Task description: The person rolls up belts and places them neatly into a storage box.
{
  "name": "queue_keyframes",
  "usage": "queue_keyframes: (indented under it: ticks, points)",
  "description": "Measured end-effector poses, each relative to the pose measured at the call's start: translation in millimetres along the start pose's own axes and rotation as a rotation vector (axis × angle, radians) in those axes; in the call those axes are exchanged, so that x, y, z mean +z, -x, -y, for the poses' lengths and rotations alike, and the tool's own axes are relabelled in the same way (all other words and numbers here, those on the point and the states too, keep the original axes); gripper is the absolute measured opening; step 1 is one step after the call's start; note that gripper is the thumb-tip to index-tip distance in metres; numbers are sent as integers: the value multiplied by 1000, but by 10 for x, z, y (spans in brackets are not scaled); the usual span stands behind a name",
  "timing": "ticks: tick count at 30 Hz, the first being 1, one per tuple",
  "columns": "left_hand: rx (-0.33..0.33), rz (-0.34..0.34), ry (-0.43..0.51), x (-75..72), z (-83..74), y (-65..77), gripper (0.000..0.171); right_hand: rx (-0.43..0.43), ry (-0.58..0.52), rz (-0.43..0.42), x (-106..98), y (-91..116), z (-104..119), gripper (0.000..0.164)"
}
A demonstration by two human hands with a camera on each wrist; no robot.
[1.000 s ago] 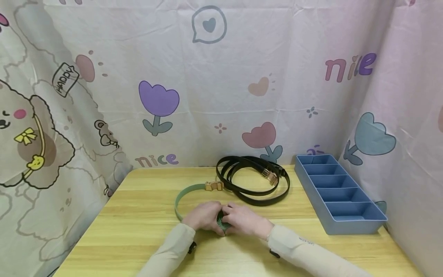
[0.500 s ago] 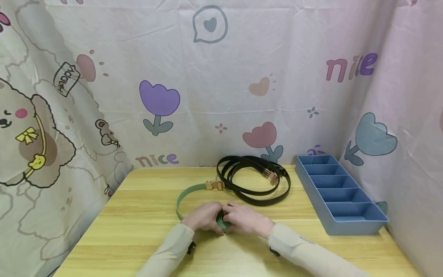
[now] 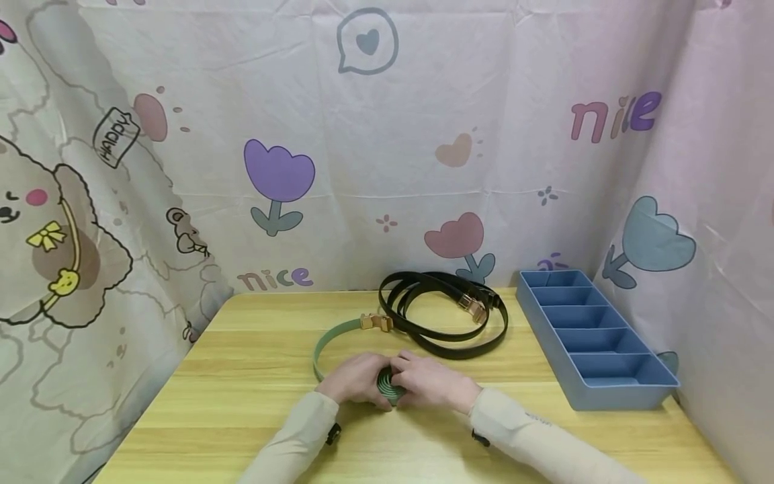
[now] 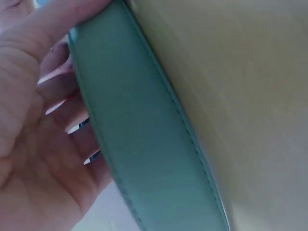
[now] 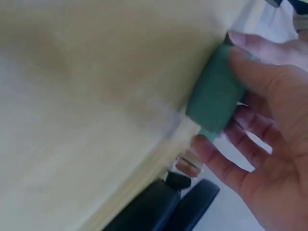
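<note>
Fabric (image 3: 375, 114) printed with tulips and hearts hangs behind and beside the desk (image 3: 193, 396), probably as a plain screen around the workspace. At the desk's right side sits a blue tray (image 3: 623, 398) split into five compartments, likely set there to be within reach yet out of the arms' way. Between it and the hands, toward the back, lies a black belt (image 3: 459, 353) in loose loops; whether it is one or two I cannot tell. Nearer the front, centrally, is the green belt (image 3: 390, 388), mostly wound into a tight spiral, its loose length curving out leftward. The left hand (image 3: 358, 380) and right hand (image 3: 432, 382) are both clamped on the coil, thumbs and fingers pinching from opposite sides, presumably so the turns cannot spring apart. The gold buckle (image 3: 376, 323) ends the loose length, just beside the black loops.
</note>
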State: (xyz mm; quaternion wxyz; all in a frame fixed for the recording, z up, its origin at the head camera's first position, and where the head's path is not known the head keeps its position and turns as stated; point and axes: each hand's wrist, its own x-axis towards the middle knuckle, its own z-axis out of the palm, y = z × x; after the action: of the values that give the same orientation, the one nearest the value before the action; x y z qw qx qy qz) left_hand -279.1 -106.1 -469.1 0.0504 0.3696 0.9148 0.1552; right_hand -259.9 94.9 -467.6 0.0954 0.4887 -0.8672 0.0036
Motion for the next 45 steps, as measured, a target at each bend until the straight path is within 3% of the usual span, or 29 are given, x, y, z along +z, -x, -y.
queue_keyframes:
  ticks: [4,9,24,31,40,45]
  points:
    - [-34,-15,-35,5,-14,-21,55,-4,34,-20,14,-34,24,20]
    - [-51,-1,11,-17,-12,-17,66,-17,43,-15,-19,-50,7,18]
    - [-24,82,83,-60,1,29,70,-41,-25,-29,39,17,-65,28]
    - [-8,31,69,-25,-4,-15,56,1,-39,-51,42,30,-16,28]
    - [-18,39,41,-18,18,15,70,7,-24,-20,42,14,5,27]
    - [-17,29,32,-20,8,14,63,11,-29,-34,45,14,20,27]
